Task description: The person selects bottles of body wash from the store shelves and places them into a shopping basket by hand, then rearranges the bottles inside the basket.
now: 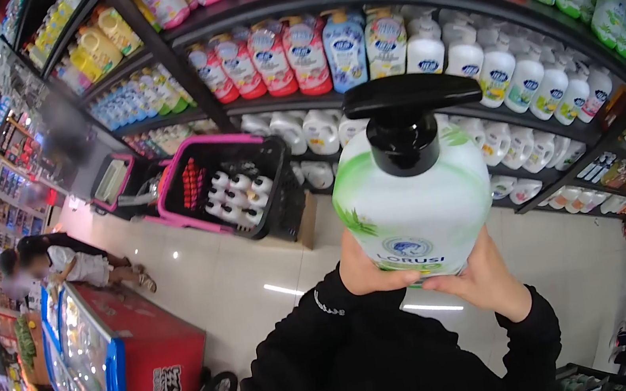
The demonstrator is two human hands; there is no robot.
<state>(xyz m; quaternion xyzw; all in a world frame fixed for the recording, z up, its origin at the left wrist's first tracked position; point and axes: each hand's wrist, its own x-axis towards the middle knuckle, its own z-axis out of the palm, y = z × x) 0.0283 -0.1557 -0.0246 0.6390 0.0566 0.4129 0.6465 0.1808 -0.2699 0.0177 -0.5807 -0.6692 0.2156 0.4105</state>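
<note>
A white and green pump bottle [418, 205] with a black pump head is held up close to the camera, label facing me. Its label reads LORUSI. Around its lower left side my left hand [371, 267] is closed, thumb across the front. My right hand [480, 276] grips the lower right side, thumb also on the front near the base. The fingers behind the bottle are hidden. Both hands are apart from the shelves beyond.
Shelves of pump bottles [309, 52] stand ahead. A black basket with a pink rim [188, 221] holds several white-capped bottles at left. A red and blue chest freezer [148, 331] stands lower left, with two people [83, 264] beside it.
</note>
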